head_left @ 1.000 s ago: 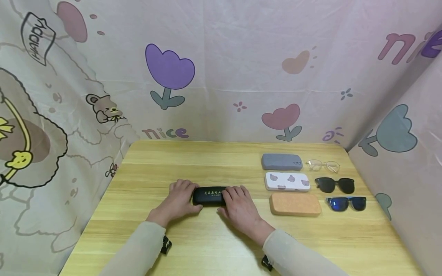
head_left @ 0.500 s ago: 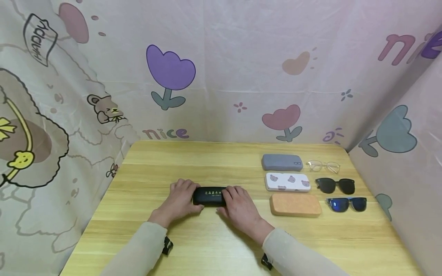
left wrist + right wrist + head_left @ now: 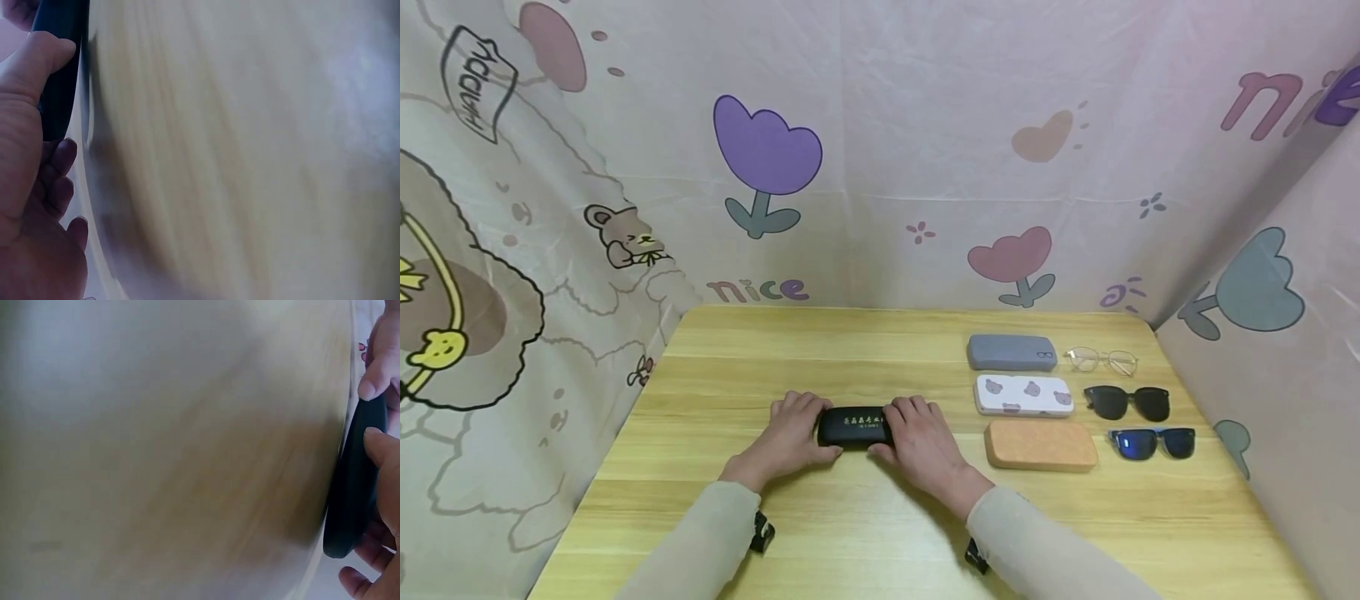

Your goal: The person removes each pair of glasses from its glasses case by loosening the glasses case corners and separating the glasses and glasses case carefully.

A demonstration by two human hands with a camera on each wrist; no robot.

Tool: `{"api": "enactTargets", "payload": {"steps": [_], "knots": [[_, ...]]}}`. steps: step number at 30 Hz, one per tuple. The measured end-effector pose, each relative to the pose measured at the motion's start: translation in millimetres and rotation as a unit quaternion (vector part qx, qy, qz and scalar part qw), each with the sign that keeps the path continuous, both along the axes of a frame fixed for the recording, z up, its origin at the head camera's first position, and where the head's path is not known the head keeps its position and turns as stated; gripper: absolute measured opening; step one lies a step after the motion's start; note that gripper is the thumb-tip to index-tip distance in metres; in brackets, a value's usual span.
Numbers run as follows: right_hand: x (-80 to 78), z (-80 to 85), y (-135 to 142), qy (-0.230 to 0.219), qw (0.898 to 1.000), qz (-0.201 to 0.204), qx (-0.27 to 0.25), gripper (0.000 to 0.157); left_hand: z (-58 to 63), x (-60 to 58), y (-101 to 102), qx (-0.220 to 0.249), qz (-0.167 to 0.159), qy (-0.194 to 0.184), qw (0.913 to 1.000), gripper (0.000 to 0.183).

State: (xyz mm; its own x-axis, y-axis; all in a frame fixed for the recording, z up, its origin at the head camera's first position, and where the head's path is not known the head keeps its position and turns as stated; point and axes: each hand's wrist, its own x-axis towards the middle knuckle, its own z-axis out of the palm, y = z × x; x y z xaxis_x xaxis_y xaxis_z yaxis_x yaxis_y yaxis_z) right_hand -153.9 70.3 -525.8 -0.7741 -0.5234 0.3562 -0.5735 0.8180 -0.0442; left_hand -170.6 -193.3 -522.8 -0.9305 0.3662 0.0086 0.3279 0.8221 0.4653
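A black glasses case with gold lettering lies closed on the wooden table, between both hands. My left hand grips its left end, thumb at the near side and fingers at the far side. At the right end, my right hand holds it the same way and covers part of the lettering. In the left wrist view the thumb presses along the dark case. The right wrist view has the case along its right edge, with both thumbs against its near side.
To the right stand a grey-blue case, a white bear-print case and an orange case. Beside them lie clear glasses, black sunglasses and blue-lensed sunglasses. A printed cloth hangs behind the table.
The right hand has shifted very slightly on its end of the black glasses case. The case and the left hand stay practically in place.
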Motion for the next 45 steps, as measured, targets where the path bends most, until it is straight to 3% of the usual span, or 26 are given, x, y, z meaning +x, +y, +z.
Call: {"api": "enactTargets", "payload": {"steps": [5,12,16,29,45], "knots": [[-5.9,2.8,0.3,0.0,1.0,-0.002,0.011,0.061,-2.8,-1.0,-0.3,-0.003,-0.001,-0.008,1.0,0.073],[-7.8,7.2,0.6,-0.032,0.999,0.0,0.0,0.059,1.5,-3.4,-7.0,0.039,0.005,-0.059,0.9975,0.072],[-7.9,7.1,0.4,-0.038,0.999,0.004,-0.003,0.058,3.3,-4.4,-9.0,0.042,0.005,-0.07,0.9966,0.073],[-12.4,5.1,-5.0,-0.026,1.0,-0.001,0.005,0.064,0.5,-1.7,-5.4,0.019,-0.005,-0.037,0.9991,0.072],[-23.7,7.4,-1.2,0.002,0.998,0.025,0.059,0.068,0.8,-3.1,-5.4,0.016,-0.007,-0.038,0.9991,0.072]]}}
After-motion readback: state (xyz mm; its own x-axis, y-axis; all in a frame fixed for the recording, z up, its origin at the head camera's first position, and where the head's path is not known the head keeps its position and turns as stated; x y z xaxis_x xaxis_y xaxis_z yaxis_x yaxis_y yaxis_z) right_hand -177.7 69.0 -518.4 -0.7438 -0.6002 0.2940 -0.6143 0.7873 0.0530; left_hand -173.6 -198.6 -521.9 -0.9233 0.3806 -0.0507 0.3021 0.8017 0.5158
